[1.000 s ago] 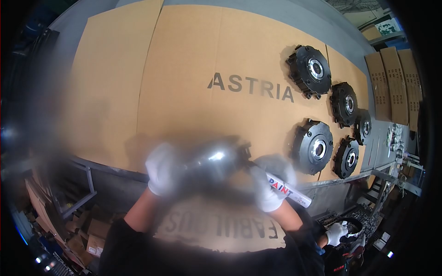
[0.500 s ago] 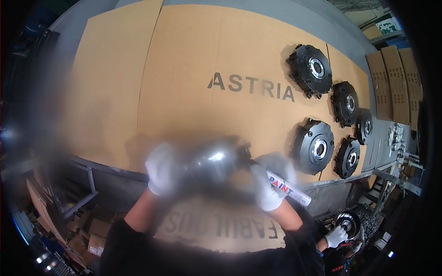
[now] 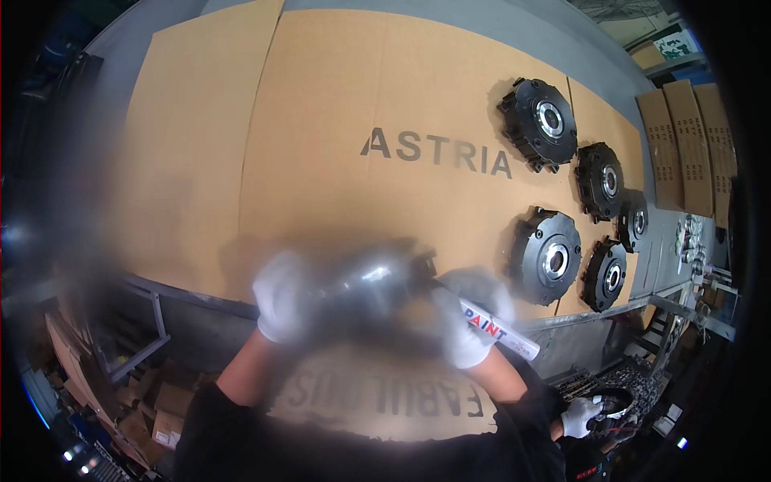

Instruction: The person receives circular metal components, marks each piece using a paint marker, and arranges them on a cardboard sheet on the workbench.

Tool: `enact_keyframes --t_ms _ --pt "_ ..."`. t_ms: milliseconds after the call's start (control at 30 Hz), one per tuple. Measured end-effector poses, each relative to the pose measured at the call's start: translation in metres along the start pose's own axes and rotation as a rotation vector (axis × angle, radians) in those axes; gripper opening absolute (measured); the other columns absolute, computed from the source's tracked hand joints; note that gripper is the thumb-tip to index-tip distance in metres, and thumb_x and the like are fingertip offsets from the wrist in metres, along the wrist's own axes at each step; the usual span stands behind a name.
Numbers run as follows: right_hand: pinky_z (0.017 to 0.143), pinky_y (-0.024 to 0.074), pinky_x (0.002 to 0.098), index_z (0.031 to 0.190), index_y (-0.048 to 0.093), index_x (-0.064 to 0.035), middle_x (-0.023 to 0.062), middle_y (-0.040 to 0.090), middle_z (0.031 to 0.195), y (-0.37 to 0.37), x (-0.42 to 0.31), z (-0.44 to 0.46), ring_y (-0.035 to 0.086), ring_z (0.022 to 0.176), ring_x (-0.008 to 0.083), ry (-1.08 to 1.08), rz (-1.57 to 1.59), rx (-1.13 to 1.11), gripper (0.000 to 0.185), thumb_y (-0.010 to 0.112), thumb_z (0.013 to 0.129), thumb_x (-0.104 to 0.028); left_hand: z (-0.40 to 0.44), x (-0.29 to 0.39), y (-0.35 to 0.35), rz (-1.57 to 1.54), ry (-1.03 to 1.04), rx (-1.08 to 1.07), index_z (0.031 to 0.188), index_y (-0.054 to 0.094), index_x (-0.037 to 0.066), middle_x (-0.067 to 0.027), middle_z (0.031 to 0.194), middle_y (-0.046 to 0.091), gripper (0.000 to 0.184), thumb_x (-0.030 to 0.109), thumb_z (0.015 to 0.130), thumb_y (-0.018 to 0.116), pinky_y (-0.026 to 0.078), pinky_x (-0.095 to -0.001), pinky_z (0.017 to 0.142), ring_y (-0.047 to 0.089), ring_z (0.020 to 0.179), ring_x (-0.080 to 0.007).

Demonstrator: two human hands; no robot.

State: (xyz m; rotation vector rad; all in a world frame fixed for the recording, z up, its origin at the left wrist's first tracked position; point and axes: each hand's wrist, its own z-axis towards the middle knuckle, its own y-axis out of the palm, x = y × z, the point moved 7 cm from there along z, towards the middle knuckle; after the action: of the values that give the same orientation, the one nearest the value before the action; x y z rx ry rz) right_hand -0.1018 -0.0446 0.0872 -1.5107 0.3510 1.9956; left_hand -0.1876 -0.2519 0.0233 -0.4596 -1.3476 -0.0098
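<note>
At the table's near edge, a dark shiny round part shows blurred between my two gloved hands. My left hand, in a white glove, is closed on its left side. A white paint marker is gripped in my right hand, its barrel pointing down to the right and its tip end at the part's right side. To the right of my right hand lies a black round housing with a silver hub. The fingertips of both hands are smeared by blur.
More black housings lie on the cardboard sheet at the right. Brown cartons stand beyond them. At the lower right a co-worker's gloved hand holds a dark ring-shaped part. Boxes lie on the floor at lower left.
The paint marker and my right hand have shifted very slightly to the left. At the lower right, the co-worker's hand and the dark part have moved and tilted.
</note>
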Motion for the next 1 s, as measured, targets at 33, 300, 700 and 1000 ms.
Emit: enact_keyframes --t_ms 33,300,700,1000 --pt "0.045 0.0398 0.0238 0.069 0.054 -0.0024 0.0086 0.056 0.06 -0.001 0.0 -0.001 0.053 0.048 0.0152 -0.001 -0.001 0.001 0.016 0.069 0.065 -0.002 0.001 0.001 0.0 0.008 0.011 -0.001 0.052 0.041 0.0 -0.0083 0.058 0.042 0.043 0.031 0.082 0.047 0.028 -0.0249 0.047 0.039 0.051 -0.0142" --pt "0.045 0.0392 0.0232 0.07 0.053 -0.003 0.0083 0.056 0.06 0.002 0.001 0.001 0.052 0.048 0.0145 -0.01 0.001 0.006 0.016 0.068 0.066 -0.002 0.0 0.0 0.0 -0.005 0.007 -0.018 0.052 0.041 0.0 -0.0084 0.058 0.042 0.044 0.032 0.082 0.046 0.028 -0.0254 0.047 0.039 0.051 -0.0144" --pt "0.045 0.0385 0.023 0.067 0.053 -0.0047 0.0072 0.056 0.058 0.0 0.0 -0.002 0.052 0.047 0.0143 0.005 -0.079 -0.016 0.015 0.068 0.068 -0.004 0.001 0.003 0.0 -0.003 0.011 -0.006 0.052 0.042 0.0 -0.0086 0.058 0.042 0.043 0.03 0.082 0.045 0.029 -0.0256 0.048 0.039 0.051 -0.0147" --pt "0.048 0.0397 0.0225 0.072 0.052 -0.0026 0.0088 0.057 0.066 -0.003 0.007 -0.003 0.052 0.053 0.0113 0.158 0.121 0.037 0.017 0.067 0.068 0.003 0.001 0.003 0.0 -0.006 0.013 -0.01 0.052 0.042 -0.001 -0.0088 0.058 0.042 0.043 0.03 0.082 0.045 0.028 -0.0263 0.048 0.04 0.052 -0.0151"
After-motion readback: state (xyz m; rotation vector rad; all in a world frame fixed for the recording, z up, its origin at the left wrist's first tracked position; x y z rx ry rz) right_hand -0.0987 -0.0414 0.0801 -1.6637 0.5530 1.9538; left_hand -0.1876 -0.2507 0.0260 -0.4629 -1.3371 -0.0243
